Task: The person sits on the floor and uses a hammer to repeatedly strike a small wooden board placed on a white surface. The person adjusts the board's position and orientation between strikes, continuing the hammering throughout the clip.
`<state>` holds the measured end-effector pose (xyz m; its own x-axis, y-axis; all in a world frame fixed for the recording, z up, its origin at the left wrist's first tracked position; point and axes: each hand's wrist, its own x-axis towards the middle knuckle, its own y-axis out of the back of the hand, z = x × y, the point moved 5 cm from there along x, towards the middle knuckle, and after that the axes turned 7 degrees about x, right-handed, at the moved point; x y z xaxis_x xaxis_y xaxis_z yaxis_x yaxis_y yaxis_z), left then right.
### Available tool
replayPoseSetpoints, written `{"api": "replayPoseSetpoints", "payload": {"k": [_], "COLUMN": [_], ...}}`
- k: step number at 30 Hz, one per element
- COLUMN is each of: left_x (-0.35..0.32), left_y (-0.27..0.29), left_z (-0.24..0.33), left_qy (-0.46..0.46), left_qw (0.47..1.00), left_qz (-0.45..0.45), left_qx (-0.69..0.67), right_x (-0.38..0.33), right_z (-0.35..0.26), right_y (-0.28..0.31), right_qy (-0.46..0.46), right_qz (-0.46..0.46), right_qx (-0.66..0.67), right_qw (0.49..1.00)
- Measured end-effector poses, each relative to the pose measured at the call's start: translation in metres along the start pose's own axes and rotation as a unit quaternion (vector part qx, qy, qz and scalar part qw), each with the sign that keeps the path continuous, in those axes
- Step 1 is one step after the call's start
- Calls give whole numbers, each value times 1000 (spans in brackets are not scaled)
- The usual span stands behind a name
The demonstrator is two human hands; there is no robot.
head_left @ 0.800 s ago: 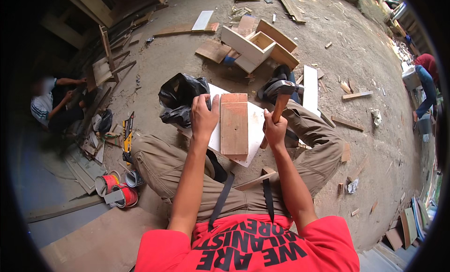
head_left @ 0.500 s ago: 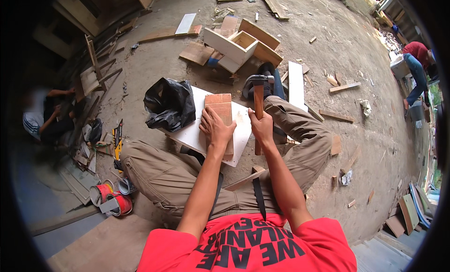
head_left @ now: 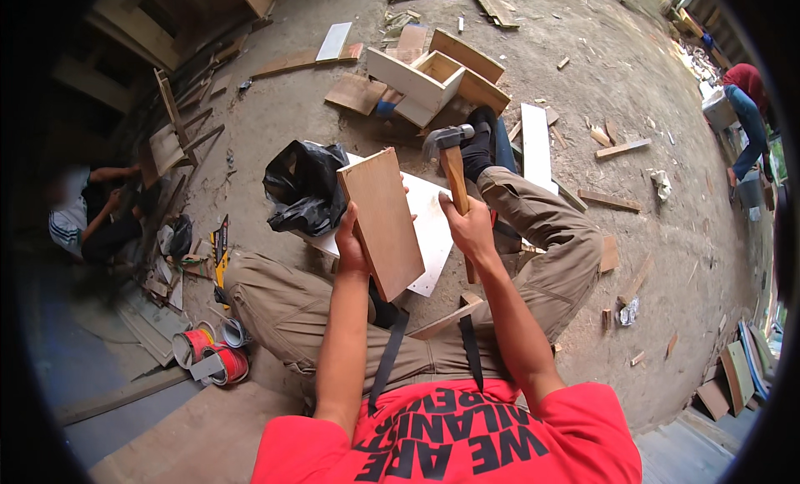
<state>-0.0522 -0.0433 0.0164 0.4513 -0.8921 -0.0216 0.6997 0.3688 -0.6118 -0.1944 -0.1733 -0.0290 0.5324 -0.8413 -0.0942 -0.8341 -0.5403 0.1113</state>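
Dirt ground [head_left: 692, 225] strewn with wood scraps [head_left: 622, 149] spreads around me, with two people in sight: one person [head_left: 92, 205] seated at the left, another person [head_left: 744, 125] bent over at the far right. I count three cans beside my left leg [head_left: 283, 300], two red cans [head_left: 238, 361] and one grey can [head_left: 237, 334], plus one yellow-and-black saw [head_left: 220, 249], one black plastic bag [head_left: 304, 188], one white panel [head_left: 433, 234] before me and one drawer-like wooden box [head_left: 417, 85] farther ahead. My left grip [head_left: 352, 242] is closed around one brown board [head_left: 383, 225], fingertips showing past its right edge; the board tilts over the panel, and I cannot tell whether its lower end touches anything. My right grip [head_left: 472, 230] is wrapped around the handle of one hammer [head_left: 452, 163], head up. The bag sits just beside the board's left edge, leaving little room there. Rightward, a narrow gap separates board and hammer, panel showing through. One long white plank [head_left: 538, 146] lies past the hammer; farther right, wider room opens between scattered scraps.
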Motion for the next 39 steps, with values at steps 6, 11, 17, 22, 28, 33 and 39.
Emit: {"api": "replayPoseSetpoints", "payload": {"k": [6, 11, 17, 22, 28, 33, 39], "left_x": [-8, -7, 2, 4, 17, 50, 74], "left_y": [29, 39, 25, 38, 48, 84, 38], "left_z": [-15, -1, 33, 28, -41, -89, -46], "left_qy": [7, 4, -84, -77, 139, 204, -115], "left_qw": [995, 988, 921, 902, 984, 911, 693], "left_qz": [55, 80, 124, 134, 55, 25, 139], "left_qx": [88, 129, 360, 402, 101, 358, 698], "right_x": [-9, -15, -19, -26, -22, -47, -44], "right_z": [-15, -20, -17, -22, -37, -25, 13], "right_y": [-11, -21, -22, -30, -4, 9, 32], "right_qy": [68, 55, 2, -35, -27, -79, -199], "right_qz": [-25, -78, -100, -141, -90, -22, -2], "right_qx": [-1, 83, 90, 274, 242, 240, 161], "right_qw": [997, 992, 991, 951, 966, 967, 967]}}
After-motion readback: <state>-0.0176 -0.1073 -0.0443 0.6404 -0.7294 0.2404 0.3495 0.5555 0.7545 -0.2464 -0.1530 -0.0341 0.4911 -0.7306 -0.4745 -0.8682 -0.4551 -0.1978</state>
